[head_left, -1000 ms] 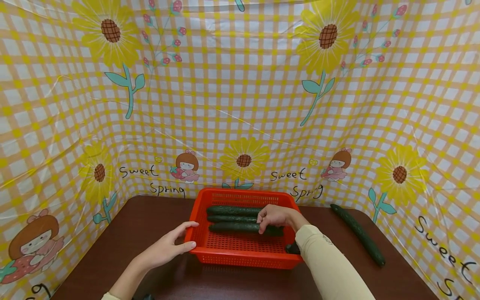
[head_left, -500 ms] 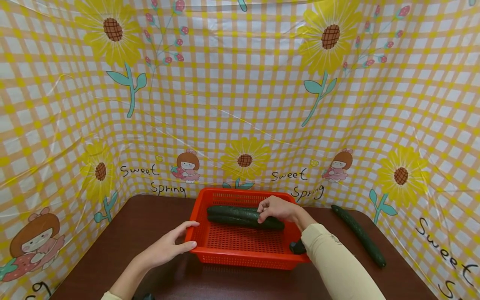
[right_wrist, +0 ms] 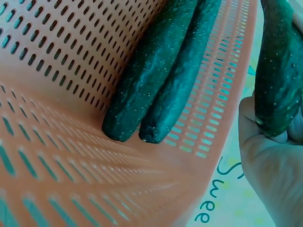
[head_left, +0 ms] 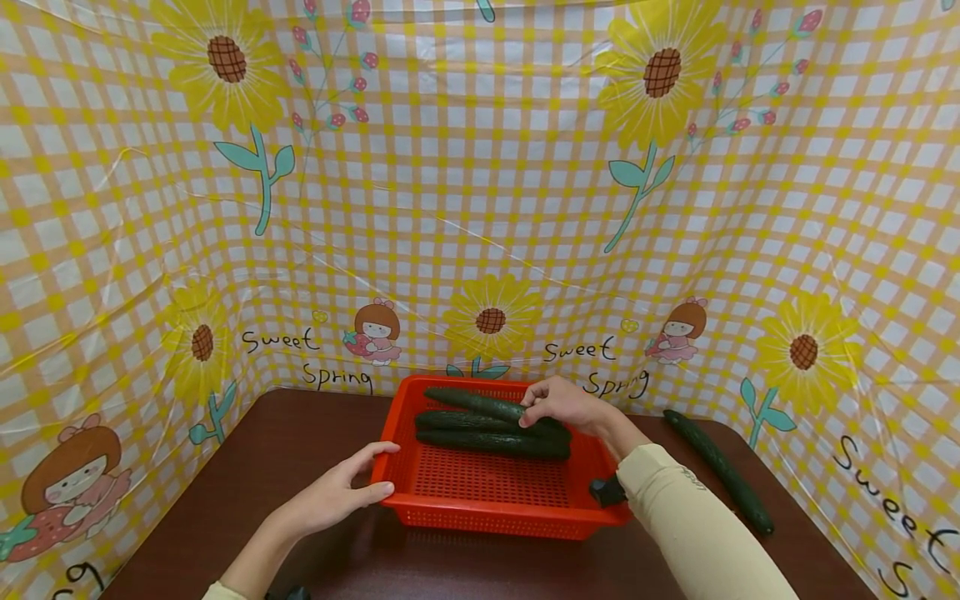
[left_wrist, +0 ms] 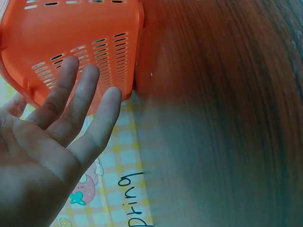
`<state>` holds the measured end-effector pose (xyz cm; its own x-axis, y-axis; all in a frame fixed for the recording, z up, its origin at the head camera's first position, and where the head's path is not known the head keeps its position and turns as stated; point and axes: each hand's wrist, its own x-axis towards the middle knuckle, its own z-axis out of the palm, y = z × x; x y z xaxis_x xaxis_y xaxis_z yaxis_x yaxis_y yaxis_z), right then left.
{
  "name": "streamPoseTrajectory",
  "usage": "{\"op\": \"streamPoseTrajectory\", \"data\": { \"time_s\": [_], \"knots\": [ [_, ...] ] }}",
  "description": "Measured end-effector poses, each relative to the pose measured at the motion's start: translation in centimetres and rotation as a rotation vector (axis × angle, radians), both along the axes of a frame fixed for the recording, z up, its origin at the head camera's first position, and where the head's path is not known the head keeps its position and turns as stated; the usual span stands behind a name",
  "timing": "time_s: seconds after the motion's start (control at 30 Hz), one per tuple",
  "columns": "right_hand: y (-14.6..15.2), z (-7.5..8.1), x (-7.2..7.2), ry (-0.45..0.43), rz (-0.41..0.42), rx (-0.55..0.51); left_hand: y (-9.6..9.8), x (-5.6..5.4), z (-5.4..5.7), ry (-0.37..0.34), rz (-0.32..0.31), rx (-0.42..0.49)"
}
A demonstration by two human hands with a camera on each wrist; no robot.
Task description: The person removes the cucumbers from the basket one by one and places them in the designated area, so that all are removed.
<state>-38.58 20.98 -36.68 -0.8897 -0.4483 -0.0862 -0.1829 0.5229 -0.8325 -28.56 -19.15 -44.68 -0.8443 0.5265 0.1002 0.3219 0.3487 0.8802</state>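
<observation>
Beyond the far edge of the table [head_left: 360, 562], the checked cloth [head_left: 450, 217] read "Sweet Spring" twice, near the far left corner and right of the middle. Past the table's right edge stood "Sweet" with a cut-off "S"; past its near left corner, a cropped "g". The right sleeve [head_left: 697, 525] bore illegibly small print.

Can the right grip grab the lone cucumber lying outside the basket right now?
Probably not while it's full: the right grip holds another cucumber. With that put down, likely yes: the lone cucumber lies to the right of the basket, nothing covering it.
</observation>
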Motion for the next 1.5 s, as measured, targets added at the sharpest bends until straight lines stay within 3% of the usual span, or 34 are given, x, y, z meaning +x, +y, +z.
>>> {"op": "streamPoseTrajectory", "data": {
  "time_s": [0.3,0.87,1.07,1.5],
  "knots": [
    [0.5,0.8,0.9,0.072,-0.114,0.014,0.1,0.2,0.0,-0.013,0.005,0.0],
    [2.3,2.6,2.1,0.107,-0.274,-0.012,0.0,0.1,0.0,-0.031,-0.006,0.016],
    [3.4,2.8,2.6,0.08,-0.347,-0.082,0.1,-0.1,0.1,-0.04,-0.014,0.025],
    [6.2,2.8,4.0,0.129,-0.46,-0.1,0.0,-0.1,0.0,-0.035,-0.012,0.022]
  ]
}}
